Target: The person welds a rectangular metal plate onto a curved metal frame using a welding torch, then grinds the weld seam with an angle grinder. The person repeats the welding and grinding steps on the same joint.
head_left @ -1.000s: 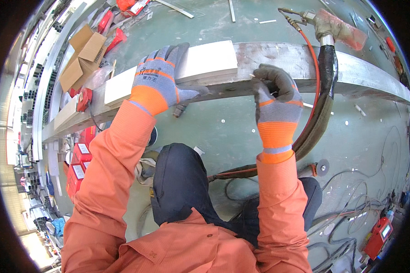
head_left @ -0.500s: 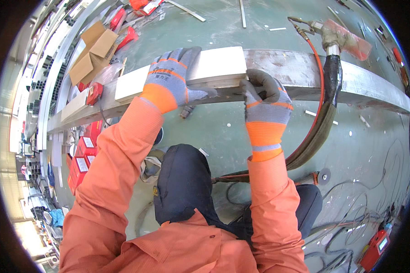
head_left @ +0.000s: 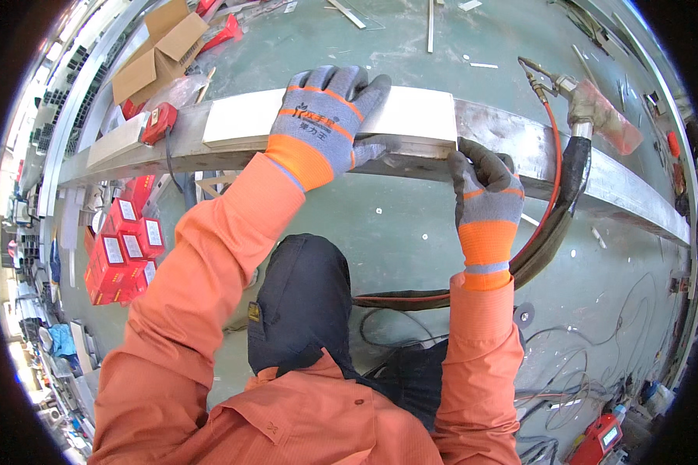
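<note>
Right hand (head_left: 485, 194) is sliding left along the metal beam (head_left: 535, 147), now gripping at the white panel's (head_left: 411, 116) right end; left hand (head_left: 326, 124) is pressing flatter on the panel.

The left hand (head_left: 323, 124) lies flat on the white plate (head_left: 411, 115) and covers its middle part. From the right hand (head_left: 485, 194) the fingertips curl at the plate's corner, so the grip is hidden. The metal beam (head_left: 597, 182) bends away into the dark rim. Labels on the red boxes (head_left: 124, 248) are too small to read.
</note>
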`<state>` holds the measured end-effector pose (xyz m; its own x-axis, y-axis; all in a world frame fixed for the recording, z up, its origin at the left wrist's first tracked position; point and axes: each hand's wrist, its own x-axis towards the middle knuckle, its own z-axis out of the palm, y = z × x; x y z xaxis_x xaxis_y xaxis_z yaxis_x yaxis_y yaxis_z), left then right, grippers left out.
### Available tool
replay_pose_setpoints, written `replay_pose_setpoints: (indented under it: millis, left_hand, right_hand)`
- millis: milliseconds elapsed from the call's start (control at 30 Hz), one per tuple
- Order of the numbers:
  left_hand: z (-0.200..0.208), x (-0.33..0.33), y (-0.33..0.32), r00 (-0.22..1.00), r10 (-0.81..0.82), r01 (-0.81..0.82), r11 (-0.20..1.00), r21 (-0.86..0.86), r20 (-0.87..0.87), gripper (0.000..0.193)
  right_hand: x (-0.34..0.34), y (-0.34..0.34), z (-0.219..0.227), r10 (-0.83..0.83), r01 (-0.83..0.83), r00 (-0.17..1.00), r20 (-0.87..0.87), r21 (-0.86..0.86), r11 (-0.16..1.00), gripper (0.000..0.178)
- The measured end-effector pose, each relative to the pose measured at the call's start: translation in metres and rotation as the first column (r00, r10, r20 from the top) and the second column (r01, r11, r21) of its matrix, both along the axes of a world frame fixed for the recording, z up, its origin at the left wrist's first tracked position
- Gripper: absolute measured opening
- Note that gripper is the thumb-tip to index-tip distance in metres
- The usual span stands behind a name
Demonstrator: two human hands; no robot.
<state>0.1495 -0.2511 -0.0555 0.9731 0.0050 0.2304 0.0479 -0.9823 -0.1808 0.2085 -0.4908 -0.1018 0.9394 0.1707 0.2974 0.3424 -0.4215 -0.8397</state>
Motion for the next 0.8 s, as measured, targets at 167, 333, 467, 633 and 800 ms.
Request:
replay_pose_setpoints:
  millis: [167,333,467,633,800]
  left_hand:
    - [-0.006,0.002,0.004,1.000,-0.010,0.010,1.000,0.013,0.012,0.082]
    - [-0.022,-0.012,0.007,0.997,-0.063,0.063,0.998,0.000,0.048,0.077]
    - [-0.002,-0.014,-0.025,0.974,-0.154,0.171,0.981,-0.094,0.166,0.063]
    - [-0.028,-0.014,-0.069,0.905,-0.101,0.238,0.926,-0.294,0.414,0.052]
    - [-0.040,-0.012,-0.072,0.902,-0.079,0.242,0.906,-0.348,0.424,0.062]
  right_hand:
    - [-0.006,0.000,0.011,0.028,-0.031,0.999,-0.035,-0.061,0.998,0.023]
    - [-0.019,-0.007,-0.007,0.035,-0.037,0.998,0.059,0.025,0.999,0.026]
    - [-0.021,-0.006,-0.027,0.024,0.022,0.987,-0.157,0.285,0.958,0.025]
    - [-0.022,-0.003,-0.032,0.123,-0.046,0.978,-0.170,0.397,0.917,0.023]
    - [-0.017,-0.013,-0.023,0.237,-0.163,0.959,-0.155,0.382,0.910,0.025]
